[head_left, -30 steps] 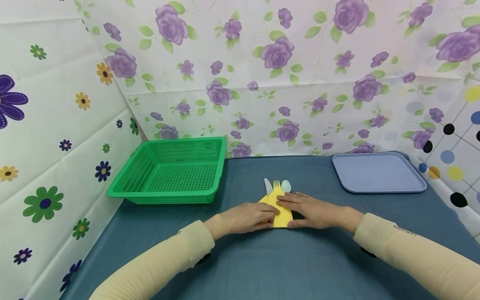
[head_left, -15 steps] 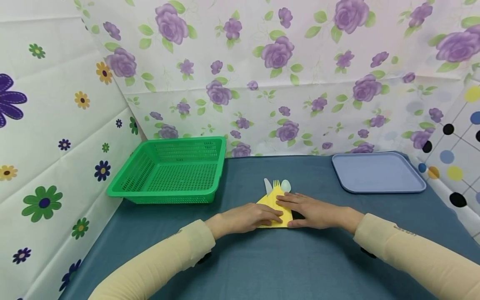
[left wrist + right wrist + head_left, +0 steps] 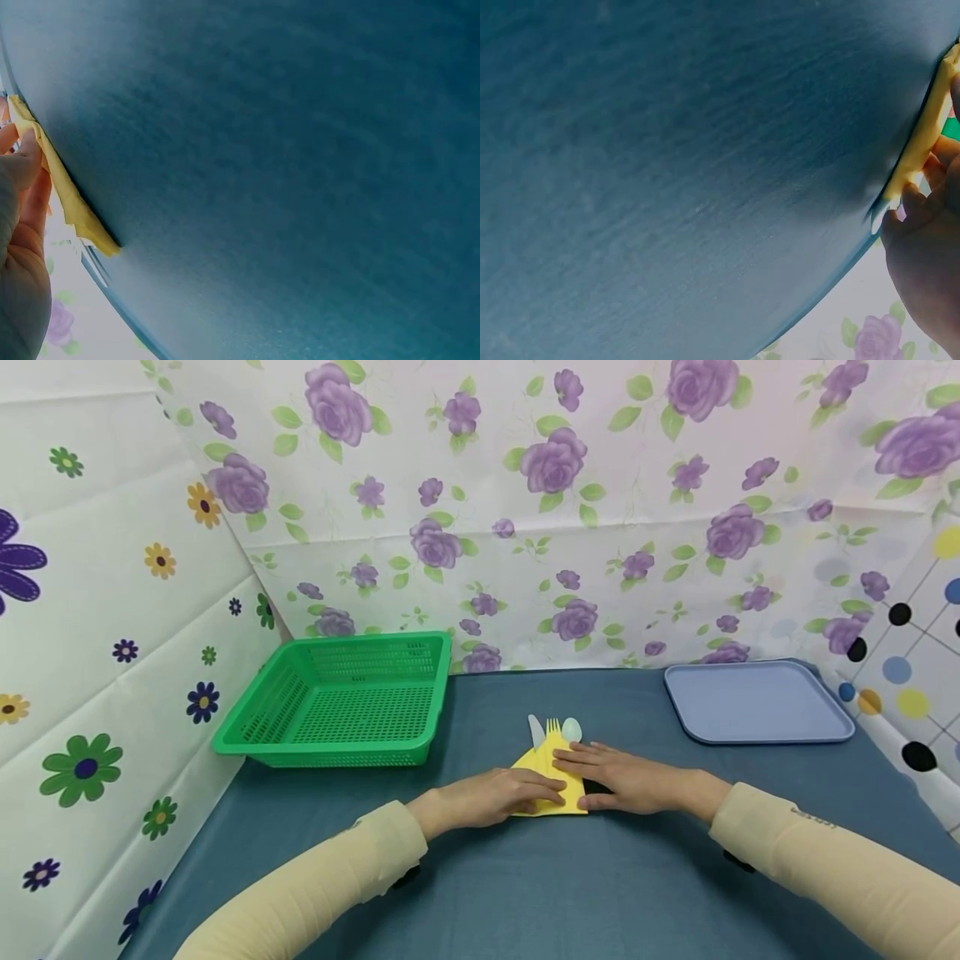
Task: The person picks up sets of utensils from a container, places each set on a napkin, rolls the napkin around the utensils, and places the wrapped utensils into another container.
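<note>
My left hand (image 3: pixel 495 796) lays loose fingertips on the yellow napkin (image 3: pixel 543 763), and my right hand (image 3: pixel 630 781) rests straight fingers on its other side; neither grasps. The napkin lies mid-bench (image 3: pixel 525 893), its knife (image 3: pixel 536 731), fork (image 3: pixel 553 727) and spoon (image 3: pixel 572 730) poking toward the far edge. I'd best anchor with the right and press the left flap evenly, without nudging the cutlery.
</note>
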`<control>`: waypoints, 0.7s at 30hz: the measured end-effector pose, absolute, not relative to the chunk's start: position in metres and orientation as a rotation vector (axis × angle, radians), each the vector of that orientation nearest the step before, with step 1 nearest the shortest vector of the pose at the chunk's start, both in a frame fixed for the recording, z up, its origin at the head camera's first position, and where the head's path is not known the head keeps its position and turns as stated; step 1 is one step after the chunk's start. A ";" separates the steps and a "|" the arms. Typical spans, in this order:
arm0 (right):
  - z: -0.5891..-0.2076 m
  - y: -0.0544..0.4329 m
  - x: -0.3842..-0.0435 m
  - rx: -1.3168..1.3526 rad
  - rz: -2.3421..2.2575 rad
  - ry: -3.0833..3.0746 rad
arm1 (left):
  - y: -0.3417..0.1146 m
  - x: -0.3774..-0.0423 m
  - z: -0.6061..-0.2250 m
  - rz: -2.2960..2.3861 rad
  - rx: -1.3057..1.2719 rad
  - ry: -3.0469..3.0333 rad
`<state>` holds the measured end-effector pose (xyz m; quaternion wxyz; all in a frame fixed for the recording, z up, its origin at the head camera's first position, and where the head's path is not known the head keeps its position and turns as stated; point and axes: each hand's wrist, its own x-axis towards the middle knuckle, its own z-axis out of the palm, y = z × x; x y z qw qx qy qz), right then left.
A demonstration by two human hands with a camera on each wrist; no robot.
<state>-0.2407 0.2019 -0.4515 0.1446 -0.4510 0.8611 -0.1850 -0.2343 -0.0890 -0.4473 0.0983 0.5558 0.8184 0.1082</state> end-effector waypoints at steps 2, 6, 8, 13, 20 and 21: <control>-0.452 0.202 -0.241 -1.290 -0.553 2.466 | -0.090 -0.234 -0.448 0.328 1.637 2.417; -0.453 0.202 -0.242 -1.251 -0.590 2.437 | -0.090 -0.233 -0.448 0.303 1.645 2.421; -0.451 0.201 -0.243 -1.241 -0.576 2.445 | -0.090 -0.233 -0.448 0.296 1.638 2.420; -0.444 0.194 -0.242 -1.262 -0.507 2.498 | -0.091 -0.231 -0.449 0.319 1.620 2.412; -0.449 0.188 -0.240 -1.266 -0.500 2.489 | -0.091 -0.231 -0.449 0.308 1.624 2.410; -0.450 0.188 -0.240 -1.268 -0.487 2.498 | -0.091 -0.231 -0.449 0.304 1.627 2.409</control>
